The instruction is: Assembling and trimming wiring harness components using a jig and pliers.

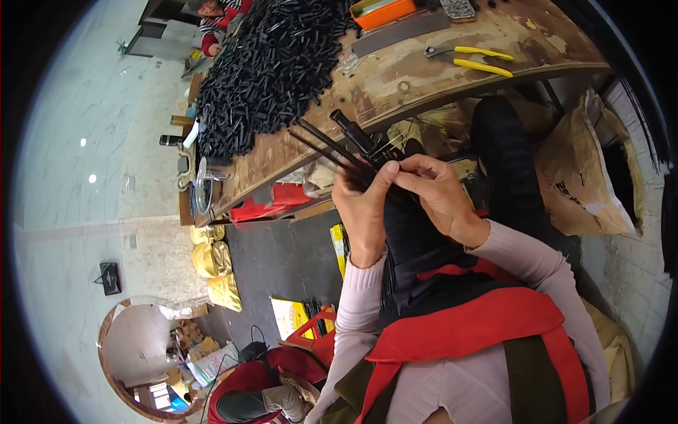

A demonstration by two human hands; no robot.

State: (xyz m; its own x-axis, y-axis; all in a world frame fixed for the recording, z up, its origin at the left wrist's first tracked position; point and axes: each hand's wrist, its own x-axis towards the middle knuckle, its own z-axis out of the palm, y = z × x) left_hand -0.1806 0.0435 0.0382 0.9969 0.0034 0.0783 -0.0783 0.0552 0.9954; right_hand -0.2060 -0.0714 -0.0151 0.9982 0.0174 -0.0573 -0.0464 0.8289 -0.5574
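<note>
My left hand (pixel 364 215) is closed around several thin black rods (pixel 326 150), which stick out toward the table; part of the bundle is blurred. My right hand (pixel 443 194) meets it at the left thumb, thumb and forefinger pinched together. Whatever lies between those fingertips is too small or hidden to make out. Just beyond both hands, a black cylindrical fitting (pixel 351 129) stands at the front edge of the wooden table (pixel 452 85). A large heap of short black tubes (pixel 272 74) covers the table's left part.
Yellow-handled pliers (pixel 487 59) lie on the table's right, near a grey flat bar (pixel 399 34) and an orange box (pixel 383 13). An open brown paper sack (pixel 583 173) stands at right. Another person (pixel 212 28) sits beyond the heap; a second person (pixel 261 389) is at lower left.
</note>
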